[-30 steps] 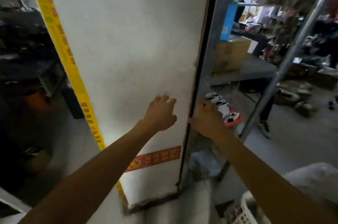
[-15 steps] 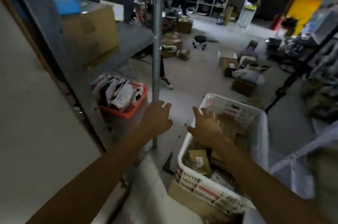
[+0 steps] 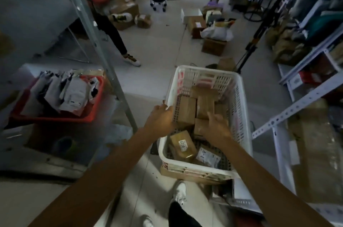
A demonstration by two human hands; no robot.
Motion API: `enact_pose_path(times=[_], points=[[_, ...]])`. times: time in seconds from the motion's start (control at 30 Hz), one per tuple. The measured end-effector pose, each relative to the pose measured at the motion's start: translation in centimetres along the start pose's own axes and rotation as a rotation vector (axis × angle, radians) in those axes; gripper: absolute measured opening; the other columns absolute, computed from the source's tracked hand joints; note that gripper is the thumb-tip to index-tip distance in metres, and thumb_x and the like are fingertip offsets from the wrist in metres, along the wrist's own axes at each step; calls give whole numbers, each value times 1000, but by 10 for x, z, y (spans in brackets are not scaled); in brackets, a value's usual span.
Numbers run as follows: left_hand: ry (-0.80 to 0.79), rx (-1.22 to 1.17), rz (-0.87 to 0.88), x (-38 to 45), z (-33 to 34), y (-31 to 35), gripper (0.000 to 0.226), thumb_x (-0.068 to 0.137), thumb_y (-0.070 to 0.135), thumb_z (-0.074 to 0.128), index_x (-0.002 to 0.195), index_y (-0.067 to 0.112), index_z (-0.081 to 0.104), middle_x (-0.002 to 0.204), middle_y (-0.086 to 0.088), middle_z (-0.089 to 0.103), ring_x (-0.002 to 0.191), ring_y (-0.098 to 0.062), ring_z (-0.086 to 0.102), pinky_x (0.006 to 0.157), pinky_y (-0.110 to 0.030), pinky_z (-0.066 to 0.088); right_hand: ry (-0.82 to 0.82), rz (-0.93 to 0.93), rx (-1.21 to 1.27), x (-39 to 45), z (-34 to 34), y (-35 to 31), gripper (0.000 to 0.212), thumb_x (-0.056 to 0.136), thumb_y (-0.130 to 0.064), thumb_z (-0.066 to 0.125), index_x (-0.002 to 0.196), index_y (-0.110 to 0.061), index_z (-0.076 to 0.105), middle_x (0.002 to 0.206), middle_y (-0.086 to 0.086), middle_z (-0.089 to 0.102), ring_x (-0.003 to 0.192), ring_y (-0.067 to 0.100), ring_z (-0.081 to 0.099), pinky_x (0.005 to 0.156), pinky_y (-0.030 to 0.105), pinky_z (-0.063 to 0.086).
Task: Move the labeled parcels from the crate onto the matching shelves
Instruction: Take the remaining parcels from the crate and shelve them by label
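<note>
- Grey warehouse floor holds a white perforated plastic crate of brown taped cardboard parcels, one labelled 0227.
- Right hand, fingers loosely open, hovers over them.
- Left hand spreads at the crate's left rim.
- Red plastic bin sits left.

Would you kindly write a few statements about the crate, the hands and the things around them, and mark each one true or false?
1. The white crate holds several brown parcels. True.
2. The left hand is inside the red bin. False: it is at the crate's left rim, apart from the bin.
3. The parcel with a white label lies near the crate's near end. True.
4. The right hand is over the parcels inside the crate. True.
5. The red bin is empty. False: it holds grey and white mailer bags.
6. The black stool stands inside the crate. False: it stands far off on the floor.
</note>
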State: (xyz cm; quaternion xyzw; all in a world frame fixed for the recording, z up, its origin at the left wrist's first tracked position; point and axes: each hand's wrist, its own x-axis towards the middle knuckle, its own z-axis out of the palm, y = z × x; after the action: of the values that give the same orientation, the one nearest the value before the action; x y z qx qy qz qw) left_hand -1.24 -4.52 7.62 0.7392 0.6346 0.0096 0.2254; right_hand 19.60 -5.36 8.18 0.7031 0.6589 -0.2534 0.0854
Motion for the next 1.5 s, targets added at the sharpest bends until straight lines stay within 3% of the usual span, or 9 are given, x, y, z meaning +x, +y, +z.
enact_pose_path(times=[0.33, 0.43, 0.6, 0.7, 0.8, 1.03, 1.13, 1.27, 1.5], points=[[-392, -171, -210, 64, 120, 2, 60, 85, 28, 59, 140, 13, 39, 118, -15, 62, 103, -32, 62, 81, -38, 51, -242, 68, 154, 88, 90, 44, 77, 95, -52, 54, 156, -15, 22, 156, 16, 31, 140, 37, 34, 110, 46, 37], [-442, -177, -211, 83, 158, -5, 72, 79, 33, 62, 143, 15, 34, 138, -16, 49, 123, -36, 52, 94, -42, 47, -357, 137, 210, 115, 131, 56, 75, 94, -52, 55, 152, -11, 29, 149, 20, 39, 134, 38, 42, 103, 45, 42], [-500, -78, -163, 134, 198, -14, 82, 87, 32, 66, 154, 18, 20, 151, -17, 35, 137, -37, 37, 112, -44, 35, -529, 313, 385, 135, 183, 78, 52, 91, -51, 60, 104, -1, 65, 87, 17, 67, 78, 30, 65, 67, 41, 51], [-539, -64, -204, 164, 221, -19, 75, 87, 33, 65, 150, 18, 26, 144, -18, 42, 131, -37, 43, 103, -43, 44, -651, 457, 620, 140, 202, 81, 41, 91, -41, 66, 112, -6, 66, 88, 7, 68, 69, 16, 67, 57, 22, 51], [-577, -88, -244, 181, 236, -19, 73, 90, 37, 62, 150, 17, 25, 141, -17, 47, 128, -37, 49, 96, -42, 48, -595, 455, 750, 145, 219, 81, 37, 88, -36, 71, 116, -13, 66, 95, 2, 67, 69, 5, 59, 59, 19, 44], [-518, -315, -456, 183, 241, -19, 55, 87, 37, 69, 134, 18, 48, 119, -9, 62, 106, -27, 61, 82, -36, 53, -481, 576, 1057, 146, 227, 77, 59, 70, -36, 82, 122, -14, 66, 116, 2, 71, 105, 21, 66, 93, 40, 55], [-454, -427, -461, 162, 229, -14, 54, 82, 35, 74, 127, 17, 50, 107, -1, 61, 93, -18, 58, 67, -26, 48, -411, 533, 1069, 140, 215, 80, 60, 69, -37, 84, 121, -15, 65, 113, 1, 72, 105, 20, 67, 90, 36, 54], [-349, -660, -474, 129, 191, 2, 80, 61, 60, 72, 130, 23, 51, 113, 2, 67, 99, -17, 66, 88, -42, 57, -280, 424, 1045, 117, 180, 80, 46, 80, -32, 81, 117, -22, 55, 109, -8, 66, 95, 8, 62, 78, 25, 48], [-79, -872, -363, 53, 86, 39, 40, 85, 32, 73, 119, 25, 52, 100, 10, 70, 84, -3, 70, 68, -19, 54, -31, 179, 1003, 56, 99, 45, 72, 73, -55, 78, 118, -16, 37, 121, 8, 50, 113, 24, 54, 89, 40, 50]])
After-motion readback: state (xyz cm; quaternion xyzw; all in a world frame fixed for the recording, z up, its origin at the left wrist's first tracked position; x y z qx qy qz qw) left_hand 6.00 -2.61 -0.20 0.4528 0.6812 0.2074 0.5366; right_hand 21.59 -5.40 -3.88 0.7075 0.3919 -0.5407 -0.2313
